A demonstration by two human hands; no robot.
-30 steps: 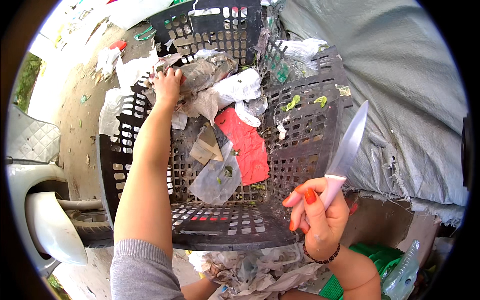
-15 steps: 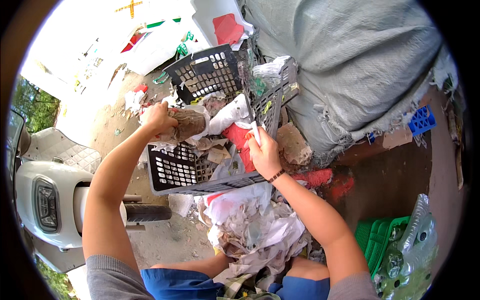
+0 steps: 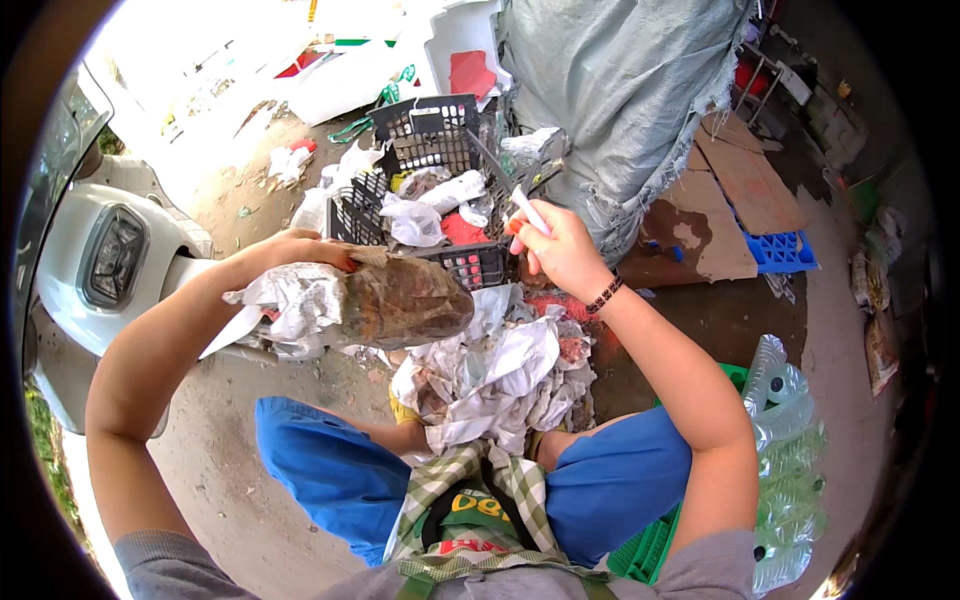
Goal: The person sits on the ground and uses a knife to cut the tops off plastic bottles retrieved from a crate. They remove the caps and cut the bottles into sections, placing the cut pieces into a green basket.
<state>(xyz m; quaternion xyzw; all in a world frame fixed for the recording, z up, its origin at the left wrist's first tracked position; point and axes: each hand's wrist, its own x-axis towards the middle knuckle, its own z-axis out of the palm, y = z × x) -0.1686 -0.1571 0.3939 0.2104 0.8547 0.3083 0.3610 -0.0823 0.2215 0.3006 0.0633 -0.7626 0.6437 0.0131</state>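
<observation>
My left hand (image 3: 295, 250) has its fingers clenched around a dirty brown plastic bottle wrapped in crumpled paper (image 3: 400, 300), held over my lap. My right hand (image 3: 562, 250) grips a white-handled knife (image 3: 505, 185) above the black plastic crate (image 3: 470, 265) of scraps.

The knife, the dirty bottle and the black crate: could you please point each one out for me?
knife (image 3: 497, 178): head view, middle of the blade.
dirty bottle (image 3: 405, 300): head view, middle of its brown body.
black crate (image 3: 432, 125): head view, far wall.
</observation>
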